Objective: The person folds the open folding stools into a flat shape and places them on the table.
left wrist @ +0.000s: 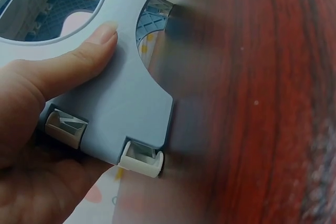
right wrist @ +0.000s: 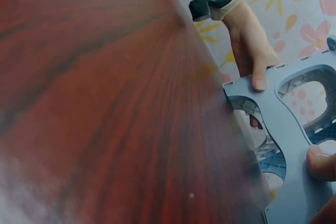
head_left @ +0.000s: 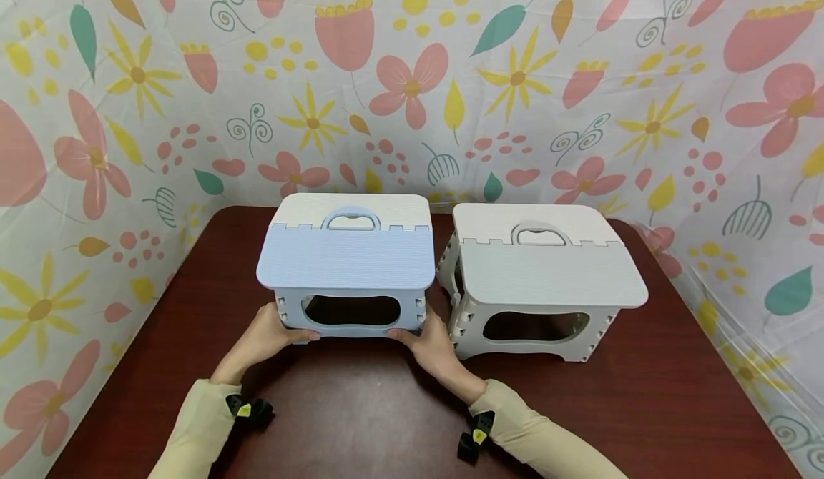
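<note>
A blue and white folding step stool [head_left: 347, 257] stands unfolded, its carry handle uppermost, at the back left of the table. My left hand [head_left: 265, 334] grips its left end low down, thumb on the front panel and fingers round the side. At the opposite end my right hand [head_left: 433, 344] holds it the same way. In the left wrist view, the left thumb [left wrist: 86, 59] presses on the blue panel [left wrist: 126, 98] beside the oval opening. Both thumbs show on the panel in the right wrist view. Whether the feet touch the table I cannot tell.
A grey and white folding step stool [head_left: 553, 272] stands unfolded just right of the blue one, close to my right hand. Both are on a dark red-brown wooden table [head_left: 347, 415]. A flower-patterned cloth [head_left: 412, 143] hangs behind and along the sides.
</note>
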`<action>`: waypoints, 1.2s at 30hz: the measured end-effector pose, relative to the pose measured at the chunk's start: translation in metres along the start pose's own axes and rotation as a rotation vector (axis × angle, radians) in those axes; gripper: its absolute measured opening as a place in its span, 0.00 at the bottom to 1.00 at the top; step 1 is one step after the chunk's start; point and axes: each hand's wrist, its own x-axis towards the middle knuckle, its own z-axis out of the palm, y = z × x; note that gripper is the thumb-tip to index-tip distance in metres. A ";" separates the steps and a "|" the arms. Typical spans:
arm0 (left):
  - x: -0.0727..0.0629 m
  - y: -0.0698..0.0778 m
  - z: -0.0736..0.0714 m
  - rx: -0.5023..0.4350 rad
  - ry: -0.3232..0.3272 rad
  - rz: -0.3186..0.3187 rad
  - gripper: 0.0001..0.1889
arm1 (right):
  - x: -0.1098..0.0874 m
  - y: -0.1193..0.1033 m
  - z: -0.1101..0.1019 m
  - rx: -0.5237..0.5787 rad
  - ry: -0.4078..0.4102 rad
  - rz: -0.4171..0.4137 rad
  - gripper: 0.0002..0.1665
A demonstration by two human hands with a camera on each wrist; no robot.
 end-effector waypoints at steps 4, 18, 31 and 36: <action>0.000 0.001 0.000 0.012 0.002 0.010 0.40 | 0.000 0.001 0.000 -0.001 -0.001 -0.006 0.34; -0.001 0.000 0.001 -0.003 -0.007 0.017 0.43 | 0.000 0.003 0.000 0.010 -0.012 -0.024 0.33; 0.001 -0.003 0.000 -0.003 -0.011 0.039 0.45 | 0.000 0.003 0.000 -0.006 -0.004 -0.037 0.32; 0.000 -0.003 0.000 -0.001 -0.011 0.037 0.46 | -0.001 0.004 0.001 0.008 -0.007 -0.023 0.32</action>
